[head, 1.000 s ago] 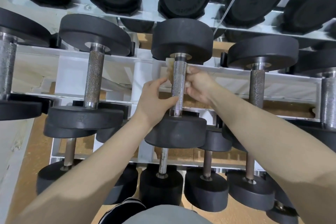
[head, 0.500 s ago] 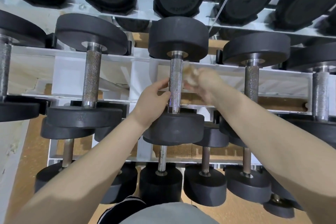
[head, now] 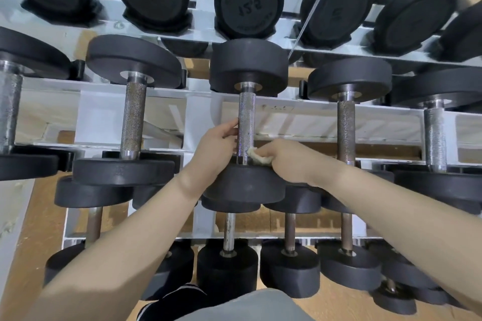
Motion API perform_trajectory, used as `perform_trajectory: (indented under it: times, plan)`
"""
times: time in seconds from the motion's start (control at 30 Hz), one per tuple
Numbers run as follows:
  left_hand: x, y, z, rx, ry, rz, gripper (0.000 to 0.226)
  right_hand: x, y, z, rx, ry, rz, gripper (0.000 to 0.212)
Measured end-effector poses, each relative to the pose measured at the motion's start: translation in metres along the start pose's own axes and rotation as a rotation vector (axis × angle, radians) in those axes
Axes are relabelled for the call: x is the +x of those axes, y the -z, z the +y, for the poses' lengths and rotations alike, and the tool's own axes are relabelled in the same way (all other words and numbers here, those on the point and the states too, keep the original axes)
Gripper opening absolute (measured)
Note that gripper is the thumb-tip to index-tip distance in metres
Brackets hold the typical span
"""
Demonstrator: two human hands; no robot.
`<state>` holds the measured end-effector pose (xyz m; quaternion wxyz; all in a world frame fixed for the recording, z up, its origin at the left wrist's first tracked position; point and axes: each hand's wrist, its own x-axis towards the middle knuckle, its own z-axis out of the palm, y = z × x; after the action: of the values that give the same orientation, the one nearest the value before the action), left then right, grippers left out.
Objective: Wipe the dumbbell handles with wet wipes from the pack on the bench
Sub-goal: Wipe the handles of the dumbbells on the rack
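- Head view: a white rack (head: 104,117) with three tiers carries black dumbbells; on the middle tier five knurled steel handles are visible.
- The dumbbell (head: 247,185) being wiped is the third of these five, at the middle of the tier.
- The left hand (head: 217,147) curls its fingers around the left side of this dumbbell's handle (head: 246,114), holding it low down.
- The right hand (head: 283,159) pinches one crumpled wet wipe (head: 258,157) and presses it on the lower end of the handle, just above the near weight.
- On the bottom tier four thinner handles are visible; on the top tier I count five round weight faces.
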<state>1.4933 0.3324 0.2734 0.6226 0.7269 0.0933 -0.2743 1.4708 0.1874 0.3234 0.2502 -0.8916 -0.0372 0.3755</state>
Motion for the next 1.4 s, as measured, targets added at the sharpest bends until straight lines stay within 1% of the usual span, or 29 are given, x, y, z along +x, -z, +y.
perform_trajectory:
  times: [0.03,0.07,0.13,0.2,0.3,0.33,0.4,0.5,0.53,0.57,0.6,0.63,0.67,0.7,0.73,0.77,0.8,0.83,0.9,0.97,1.0,1.07,1.13,1.17,1.2,1.23,1.3,1.37,1.4]
  plan:
    - [0.000,0.000,0.000,-0.008,0.013,0.000,0.053,-0.001,0.006,-0.001,-0.005,0.043,0.048,0.029]
    - [0.000,0.000,0.001,-0.012,0.016,-0.001,0.051,0.003,0.012,-0.001,-0.017,0.096,0.162,0.035]
    - [0.000,0.000,0.002,-0.046,0.031,0.005,0.047,0.016,0.022,-0.003,-0.051,0.244,0.492,0.049]
    - [0.000,0.000,0.003,-0.122,0.049,0.028,0.042,0.033,0.028,-0.002,-0.221,0.396,0.654,0.056]
    - [0.002,0.000,0.003,-0.201,0.057,0.132,0.035,0.058,0.027,0.019,-0.713,0.518,0.596,0.054]
    - [0.002,0.000,0.001,-0.209,0.052,0.169,0.034,0.062,0.026,0.027,-0.805,0.541,0.606,0.051]
    - [0.001,0.000,-0.002,-0.204,0.029,0.221,0.033,0.063,0.019,0.038,-0.858,0.598,0.529,0.046]
    - [0.001,0.000,-0.004,-0.171,0.009,0.244,0.030,0.049,-0.001,0.046,-0.718,0.800,0.301,0.034]
    - [0.001,0.001,-0.003,-0.161,0.013,0.238,0.027,0.043,-0.005,0.048,-0.614,0.793,0.224,0.040]
    - [0.001,0.001,-0.002,-0.157,0.019,0.233,0.024,0.035,-0.005,0.050,-0.498,0.766,0.100,0.045]
    - [0.000,0.001,-0.001,-0.155,0.026,0.230,0.022,0.028,-0.002,0.047,-0.421,0.701,0.083,0.042]
    - [-0.001,0.001,0.000,-0.150,0.030,0.230,0.021,0.016,0.005,0.039,-0.454,0.567,0.036,0.038]
    - [-0.002,0.000,0.001,-0.143,0.028,0.233,0.021,0.011,0.008,0.039,-0.442,0.542,0.036,0.041]
    - [-0.002,-0.001,0.002,-0.146,0.022,0.239,0.021,0.007,0.017,0.037,-0.245,0.475,0.068,0.070]
    - [-0.003,-0.002,0.003,-0.161,0.013,0.253,0.021,0.004,0.026,0.018,-0.215,0.535,0.109,0.132]
    - [-0.002,-0.002,0.004,-0.181,0.007,0.271,0.021,0.011,0.034,0.018,-0.174,0.583,0.156,0.063]
    - [-0.002,-0.002,0.005,-0.200,0.003,0.293,0.022,0.026,0.032,0.010,-0.230,0.629,0.318,0.046]
    - [-0.003,-0.002,0.004,-0.220,0.001,0.319,0.023,0.032,0.043,-0.002,-0.354,0.701,0.395,0.036]
    - [-0.005,-0.001,0.000,-0.249,0.003,0.385,0.028,0.069,0.047,-0.005,-0.590,0.732,0.387,0.048]
    - [-0.006,0.000,-0.003,-0.264,0.007,0.439,0.034,0.084,0.045,-0.010,-0.868,0.620,0.270,0.036]
    - [-0.006,0.000,-0.003,-0.265,0.010,0.450,0.035,0.090,0.042,-0.008,-0.903,0.534,0.246,0.029]
    - [-0.006,0.000,-0.002,-0.244,0.013,0.446,0.038,0.087,0.037,-0.012,-0.828,0.517,0.269,0.021]
    - [-0.006,0.000,-0.001,-0.235,0.022,0.439,0.039,0.080,0.027,-0.019,-0.867,0.580,0.276,0.022]
    - [-0.007,0.000,-0.001,-0.239,0.027,0.440,0.039,0.075,0.021,-0.022,-0.897,0.593,0.200,0.023]
    - [-0.008,0.000,-0.001,-0.247,0.030,0.445,0.039,0.066,0.014,-0.026,-0.882,0.549,0.052,0.024]
    - [-0.009,0.001,-0.001,-0.254,0.030,0.454,0.038,0.058,0.008,-0.024,-0.823,0.525,-0.066,0.024]
    - [-0.011,0.000,0.001,-0.251,0.016,0.473,0.037,0.042,0.008,-0.018,-0.572,0.474,-0.136,0.024]
    - [-0.012,-0.002,0.004,-0.199,-0.012,0.451,0.037,0.029,0.016,-0.010,-0.067,0.464,-0.022,0.025]
    - [-0.011,-0.002,0.005,-0.153,-0.035,0.410,0.036,0.027,0.020,-0.004,0.246,0.454,0.141,0.028]
